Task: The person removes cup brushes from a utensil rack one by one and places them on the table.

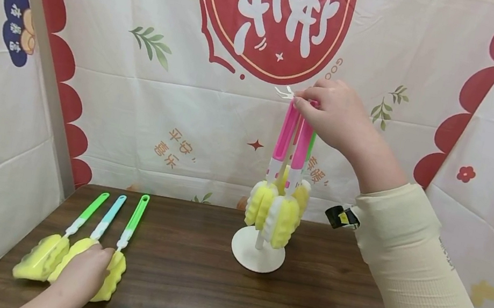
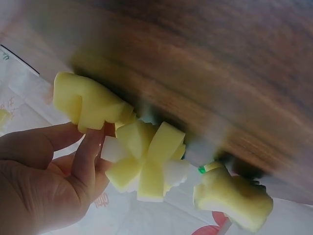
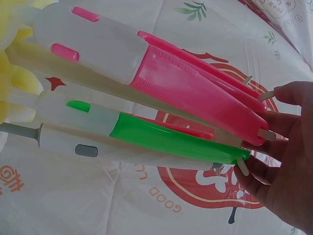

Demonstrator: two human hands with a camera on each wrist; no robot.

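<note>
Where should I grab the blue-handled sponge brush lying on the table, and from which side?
Take the blue-handled brush by its slim handle, coming from above. It lies flat between two green-handled brushes, and the handles fan apart toward the far end, leaving finger room there. The left hand already rests on the crowded sponge heads.

The brush handles (image 3: 195, 105) are glossy smooth plastic, their heads (image 1: 282, 220) soft porous sponge; the surface (image 1: 214, 290) is dark wood (matt grain), the backdrop (image 1: 138, 103) creased cloth.
</note>
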